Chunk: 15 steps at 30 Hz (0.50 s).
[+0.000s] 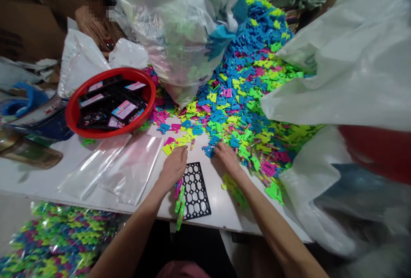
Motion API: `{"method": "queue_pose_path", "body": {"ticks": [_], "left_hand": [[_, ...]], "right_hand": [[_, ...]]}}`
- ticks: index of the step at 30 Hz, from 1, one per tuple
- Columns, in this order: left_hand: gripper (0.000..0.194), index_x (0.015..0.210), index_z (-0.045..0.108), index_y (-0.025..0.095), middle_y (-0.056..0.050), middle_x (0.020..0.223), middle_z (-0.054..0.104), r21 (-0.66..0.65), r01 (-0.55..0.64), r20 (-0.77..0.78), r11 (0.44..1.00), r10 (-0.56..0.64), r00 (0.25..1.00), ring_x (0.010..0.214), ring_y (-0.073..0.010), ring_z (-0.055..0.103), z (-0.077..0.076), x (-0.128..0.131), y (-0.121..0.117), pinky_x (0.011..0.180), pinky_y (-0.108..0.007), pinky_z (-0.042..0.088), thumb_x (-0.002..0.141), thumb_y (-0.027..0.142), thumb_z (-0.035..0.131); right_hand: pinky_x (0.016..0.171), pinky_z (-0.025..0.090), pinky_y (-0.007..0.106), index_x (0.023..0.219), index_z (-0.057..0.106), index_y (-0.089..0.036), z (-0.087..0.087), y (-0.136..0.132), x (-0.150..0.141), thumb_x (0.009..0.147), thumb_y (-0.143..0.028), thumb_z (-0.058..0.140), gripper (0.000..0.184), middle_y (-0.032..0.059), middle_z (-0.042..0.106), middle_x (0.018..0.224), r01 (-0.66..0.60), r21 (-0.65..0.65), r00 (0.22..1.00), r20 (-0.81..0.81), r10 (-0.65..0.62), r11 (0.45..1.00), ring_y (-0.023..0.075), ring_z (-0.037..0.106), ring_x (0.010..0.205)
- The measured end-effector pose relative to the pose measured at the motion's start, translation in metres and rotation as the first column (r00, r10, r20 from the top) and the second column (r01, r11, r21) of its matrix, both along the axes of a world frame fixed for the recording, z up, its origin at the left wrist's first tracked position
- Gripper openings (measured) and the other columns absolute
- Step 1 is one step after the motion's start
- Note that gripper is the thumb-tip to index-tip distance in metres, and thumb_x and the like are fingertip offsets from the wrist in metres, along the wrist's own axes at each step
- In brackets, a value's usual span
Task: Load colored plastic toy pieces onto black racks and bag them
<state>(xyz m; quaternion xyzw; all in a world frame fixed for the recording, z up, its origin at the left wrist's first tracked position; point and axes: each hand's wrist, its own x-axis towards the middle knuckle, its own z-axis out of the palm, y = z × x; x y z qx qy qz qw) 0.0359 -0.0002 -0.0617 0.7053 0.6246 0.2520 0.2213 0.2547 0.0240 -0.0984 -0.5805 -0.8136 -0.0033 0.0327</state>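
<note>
Sorting is judged under way: several green and pink plastic pieces are gripped in the left hand beside the black honeycomb tray on the bench. The right hand, fingers narrowed, is pressed into the heap of coloured pieces; another piece must next be pinched out.

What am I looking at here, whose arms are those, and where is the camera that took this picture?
The single picture comes from a camera worn on a person's head, looking down at their own bare arms. No machine is involved. The left hand grips several thin pink and green plastic pieces beside a flat black plastic grid with hexagonal holes. The right hand reaches into a big heap of small blue, green, yellow and pink plastic parts on the white table. To the left lie clear plastic sleeves and a round red bowl holding black packs. Large pale plastic bags surround the heap.
</note>
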Motion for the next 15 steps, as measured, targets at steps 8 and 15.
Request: {"method": "queue_pose_path", "body": {"ticks": [8, 15], "left_hand": [[0.035, 0.114, 0.061, 0.014, -0.011, 0.109, 0.066, -0.013, 0.213, -0.205, 0.977, -0.211, 0.956, 0.108, -0.0220, 0.059, 0.012, 0.000, 0.002, 0.098, -0.038, 0.045, 0.093, 0.022, 0.034], [0.035, 0.116, 0.059, 0.012, -0.013, 0.111, 0.065, -0.034, 0.086, -0.253, 0.996, -0.091, 0.963, 0.107, -0.0220, 0.060, 0.018, 0.003, -0.010, 0.097, -0.036, 0.046, 0.093, 0.020, 0.033]], "right_hand": [[0.079, 0.040, 0.029, 0.100, 0.063, -0.020, -0.029, -0.082, -0.008, 0.092, -0.012, 0.046, 0.020, 0.0064, 0.064, 0.098, -0.173, 0.035, 0.977, -0.123, 0.176, 0.984, 0.0188, 0.058, 0.090], [0.057, 0.036, 0.025, 0.087, 0.062, -0.016, -0.009, -0.065, -0.032, 0.089, -0.029, 0.051, 0.018, 0.0083, 0.066, 0.078, 0.337, -0.228, 0.892, -0.232, -0.387, 0.914, 0.0186, 0.062, 0.069]]}}
